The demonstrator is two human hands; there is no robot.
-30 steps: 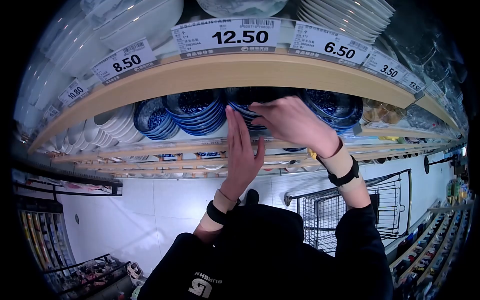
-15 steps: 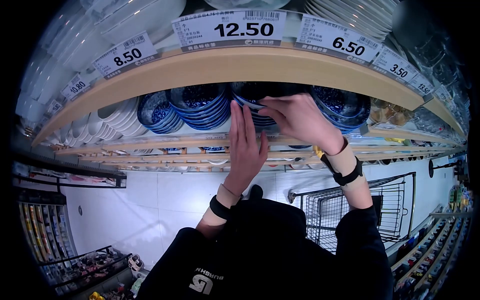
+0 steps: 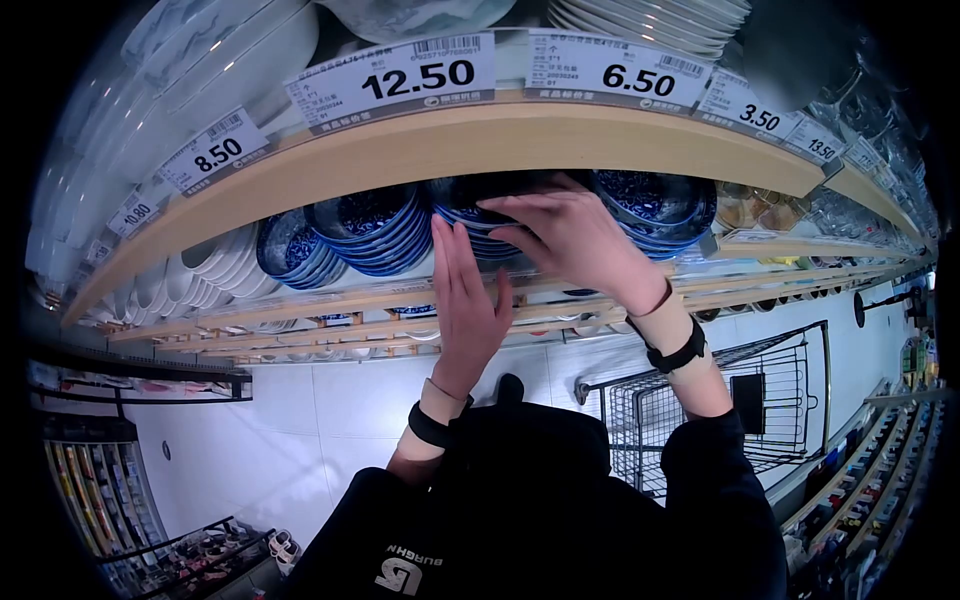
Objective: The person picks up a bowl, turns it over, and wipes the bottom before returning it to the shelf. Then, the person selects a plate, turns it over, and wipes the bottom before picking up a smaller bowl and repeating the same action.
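Several stacks of blue-patterned bowls stand on the shelf below the price tags. My left hand (image 3: 466,305) is upright at the front of the middle stack (image 3: 480,215), its fingers stretched out and the fingertips against the bowl edges. From the right, my right hand (image 3: 580,235) reaches over the same stack, its fingers bent towards the top bowl's rim; what they grip, if anything, is hidden. Another blue stack (image 3: 370,225) is left of my hands, and a further one (image 3: 655,210) is behind and to the right.
Overhead runs a wooden shelf edge (image 3: 450,140) with price tags and white dishes. White bowls (image 3: 235,260) stand at the left of the lower shelf, glassware (image 3: 765,210) at the right. A wire shopping cart (image 3: 720,400) is on the floor at my right.
The shelf and the stacks have shifted left and tilted in the view. Both hands appear further left and a little lower, still at the same stack.
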